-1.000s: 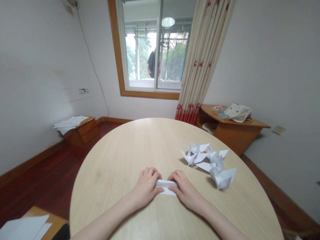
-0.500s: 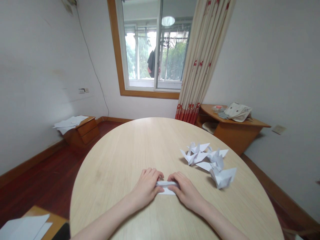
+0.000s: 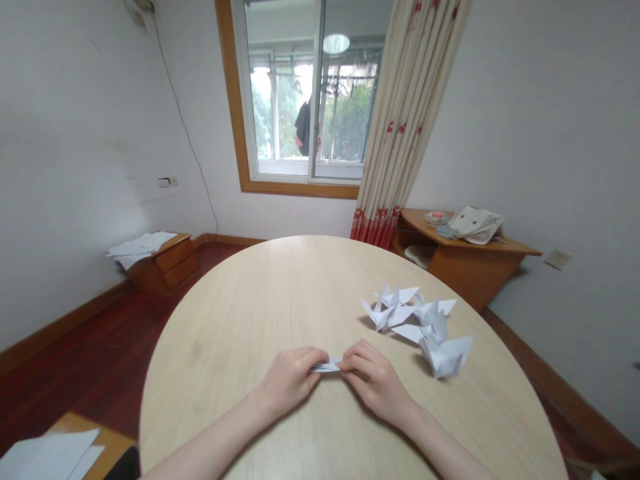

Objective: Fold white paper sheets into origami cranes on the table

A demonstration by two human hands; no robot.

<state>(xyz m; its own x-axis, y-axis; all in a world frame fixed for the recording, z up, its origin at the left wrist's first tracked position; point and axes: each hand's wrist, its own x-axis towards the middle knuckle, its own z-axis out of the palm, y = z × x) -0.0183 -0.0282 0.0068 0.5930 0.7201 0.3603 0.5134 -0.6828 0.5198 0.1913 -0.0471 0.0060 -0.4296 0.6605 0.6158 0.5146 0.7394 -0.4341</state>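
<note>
Left hand (image 3: pixel 290 379) and right hand (image 3: pixel 374 377) pinch a small, flattened white folded paper (image 3: pixel 327 366)

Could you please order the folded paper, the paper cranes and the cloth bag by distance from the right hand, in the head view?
1. folded paper, pinched by the right hand
2. paper cranes, right side of the table
3. cloth bag, on the far corner desk
</note>
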